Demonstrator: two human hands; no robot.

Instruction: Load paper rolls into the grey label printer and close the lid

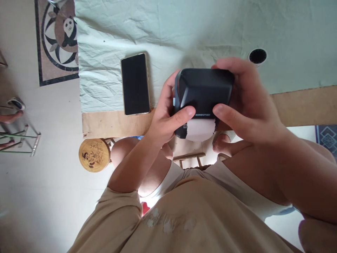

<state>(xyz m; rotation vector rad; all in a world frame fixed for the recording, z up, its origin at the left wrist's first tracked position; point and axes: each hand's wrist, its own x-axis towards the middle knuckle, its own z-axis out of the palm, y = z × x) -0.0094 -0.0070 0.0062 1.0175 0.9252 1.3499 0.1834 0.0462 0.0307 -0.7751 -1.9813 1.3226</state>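
We note a small black rounded plastic label printer (204,89), held up between both hands just in front of the surface edge. Left hand (164,121) grips its left side, thumb across the front by the printed brand name; right hand (244,103) wraps its right side and top. A white paper label (200,129) shows in the printer's lower slot. Left of the printer, a black smartphone (135,84) lies face up on a wrinkled pale green cloth (184,31) covering the wooden surface (302,105). Behind the printer's right corner sits a small white cup with dark inside (257,56). Below the phone stands a round bamboo stool (94,155) on the pale floor (39,203).
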